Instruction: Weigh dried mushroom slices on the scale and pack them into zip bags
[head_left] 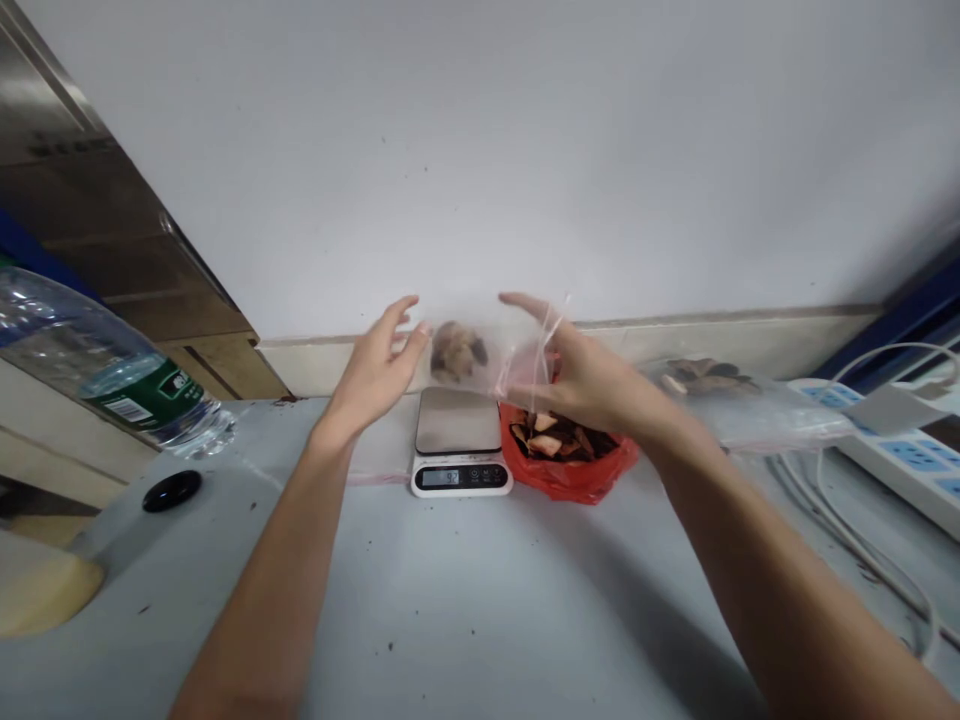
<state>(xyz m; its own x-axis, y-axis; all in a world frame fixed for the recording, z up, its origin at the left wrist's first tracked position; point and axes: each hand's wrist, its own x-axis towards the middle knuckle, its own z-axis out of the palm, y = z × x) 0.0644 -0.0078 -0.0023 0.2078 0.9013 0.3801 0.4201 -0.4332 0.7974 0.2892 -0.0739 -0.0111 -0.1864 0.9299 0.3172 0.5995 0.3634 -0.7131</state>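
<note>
A clear zip bag (482, 352) with brown dried slices bunched at its left end is above the back of a small digital scale (459, 425). My right hand (581, 375) is at the bag's mouth, thumb and forefinger spread apart on either side of it and the bag's pinkish edge crossing the hand; its grip is partly hidden. At the bag's left end, my left hand (381, 365) has its fingers apart, the thumb close to the plastic. The scale's display is lit, its digits blurred. A red plastic bag (574, 480) of dark dried pieces lies open beneath my right hand.
Another clear bag of dried slices (712, 385) lies at right, near white power strips (900, 450) and looped cables. On the left are a tilted water bottle (127, 370), a black oval object (172, 491) and a pale yellowish object (52, 590). A wall rises behind.
</note>
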